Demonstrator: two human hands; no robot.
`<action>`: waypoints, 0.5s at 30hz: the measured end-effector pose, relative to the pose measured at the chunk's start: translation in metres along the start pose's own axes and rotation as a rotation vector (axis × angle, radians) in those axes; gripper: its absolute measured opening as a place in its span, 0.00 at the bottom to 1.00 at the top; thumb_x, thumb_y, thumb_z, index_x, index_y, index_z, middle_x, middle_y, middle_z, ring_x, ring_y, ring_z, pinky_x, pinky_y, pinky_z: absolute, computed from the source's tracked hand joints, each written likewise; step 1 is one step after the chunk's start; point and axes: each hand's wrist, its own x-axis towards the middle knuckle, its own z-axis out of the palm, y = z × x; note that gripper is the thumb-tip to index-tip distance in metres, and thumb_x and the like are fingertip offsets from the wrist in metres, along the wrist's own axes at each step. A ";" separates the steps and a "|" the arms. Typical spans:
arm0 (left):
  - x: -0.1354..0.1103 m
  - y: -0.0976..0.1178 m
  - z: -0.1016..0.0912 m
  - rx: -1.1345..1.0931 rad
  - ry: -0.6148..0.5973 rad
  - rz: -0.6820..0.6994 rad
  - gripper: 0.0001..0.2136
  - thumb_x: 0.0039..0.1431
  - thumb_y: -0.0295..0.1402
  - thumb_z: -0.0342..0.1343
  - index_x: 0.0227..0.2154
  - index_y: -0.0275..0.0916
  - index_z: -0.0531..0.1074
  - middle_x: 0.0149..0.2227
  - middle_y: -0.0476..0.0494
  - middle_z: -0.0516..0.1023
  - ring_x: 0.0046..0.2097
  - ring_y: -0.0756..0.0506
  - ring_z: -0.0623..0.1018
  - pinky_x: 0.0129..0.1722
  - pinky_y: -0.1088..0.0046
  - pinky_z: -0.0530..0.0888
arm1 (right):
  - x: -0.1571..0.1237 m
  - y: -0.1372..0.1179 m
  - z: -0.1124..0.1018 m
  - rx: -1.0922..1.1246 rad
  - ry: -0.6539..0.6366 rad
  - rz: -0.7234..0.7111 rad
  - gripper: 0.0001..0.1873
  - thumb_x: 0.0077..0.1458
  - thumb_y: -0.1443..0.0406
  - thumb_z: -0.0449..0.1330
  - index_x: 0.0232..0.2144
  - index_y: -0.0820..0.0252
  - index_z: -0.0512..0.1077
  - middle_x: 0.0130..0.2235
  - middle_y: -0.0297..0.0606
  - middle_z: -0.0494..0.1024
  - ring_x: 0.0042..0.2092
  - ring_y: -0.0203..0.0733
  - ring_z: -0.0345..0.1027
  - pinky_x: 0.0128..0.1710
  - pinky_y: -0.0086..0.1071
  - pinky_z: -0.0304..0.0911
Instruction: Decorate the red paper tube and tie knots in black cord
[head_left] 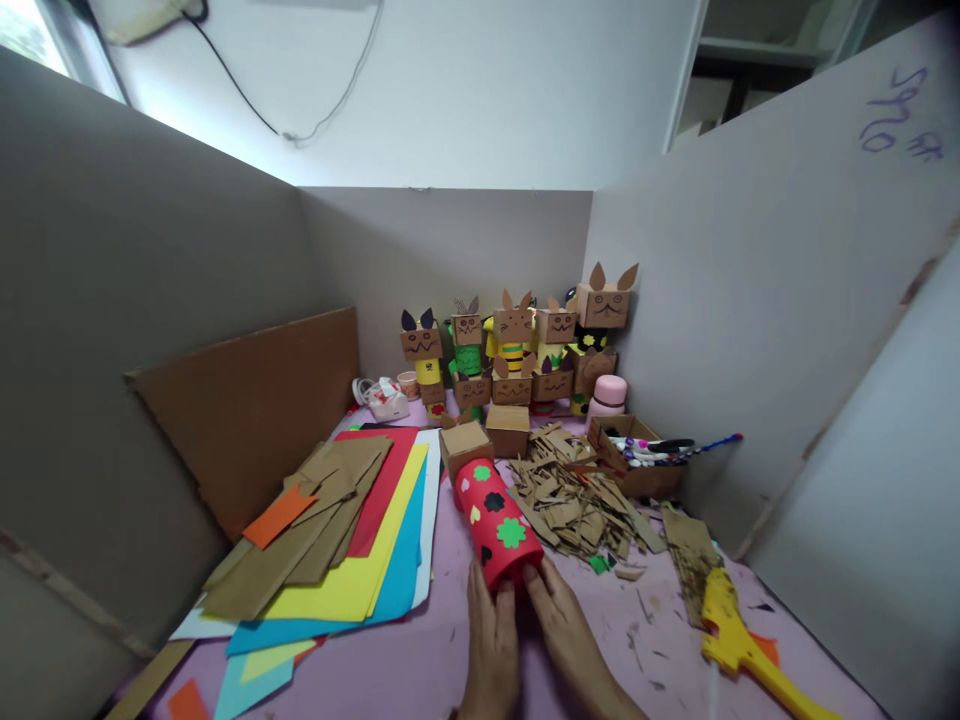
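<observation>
A red paper tube (499, 525) with green, black and pale cut-out shapes lies lengthwise on the purple tabletop. Its far end meets a small cardboard box (466, 446); whether the two are joined, I cannot tell. My left hand (493, 640) is at the tube's near end on the left, fingers against its rim. On the right side of the same end, my right hand (561, 622) has its fingers on the rim, so the tube is held between both hands. Another plain cardboard box (508, 431) stands just beyond.
Coloured paper (397, 580) and cardboard sheets (300, 540) are stacked left. Cardboard scraps (570, 495) pile up right of the tube, near a box of pens (637, 470). A yellow glue gun (739, 640) lies front right. Several box-headed figures (512, 325) stand behind, beside a pink bottle (607, 395).
</observation>
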 end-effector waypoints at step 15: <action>-0.001 0.008 -0.002 0.001 -0.074 -0.048 0.31 0.62 0.47 0.37 0.61 0.30 0.46 0.67 0.31 0.44 0.67 0.40 0.43 0.65 0.57 0.43 | 0.001 0.002 -0.001 0.047 0.009 -0.018 0.29 0.57 0.50 0.51 0.53 0.63 0.65 0.57 0.46 0.70 0.62 0.48 0.53 0.58 0.35 0.54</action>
